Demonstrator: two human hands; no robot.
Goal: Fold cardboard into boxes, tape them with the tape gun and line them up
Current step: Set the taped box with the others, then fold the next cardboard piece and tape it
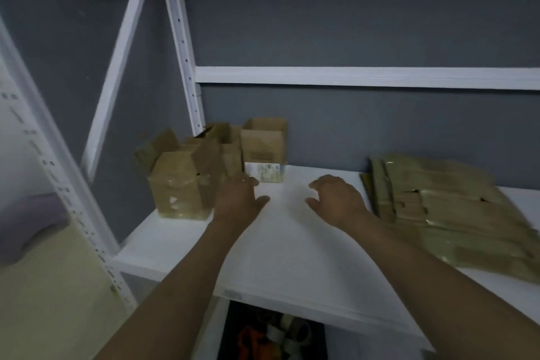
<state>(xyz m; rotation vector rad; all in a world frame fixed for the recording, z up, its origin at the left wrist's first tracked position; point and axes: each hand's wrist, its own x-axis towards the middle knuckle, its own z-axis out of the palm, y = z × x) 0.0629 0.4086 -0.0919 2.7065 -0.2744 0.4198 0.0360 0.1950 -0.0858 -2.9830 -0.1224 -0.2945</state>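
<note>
Three folded cardboard boxes stand at the back left of the white shelf (292,257): a taped box (181,184) in front with its flaps up, a middle box (229,149) behind it, and an open box (263,149) with a white label against the wall. My left hand (238,199) hovers over the shelf just right of the taped box, fingers relaxed and empty. My right hand (336,199) hovers nearby, fingers loosely curled, holding nothing. A stack of flat cardboard (447,210) lies at the right of the shelf. The view is blurred.
White shelving uprights (184,47) and a crossbar (365,77) frame the grey wall. Below the shelf's front edge, tape rolls (292,330) and something orange (251,342) sit in a dark space. A pale yellow surface (52,301) lies at the lower left.
</note>
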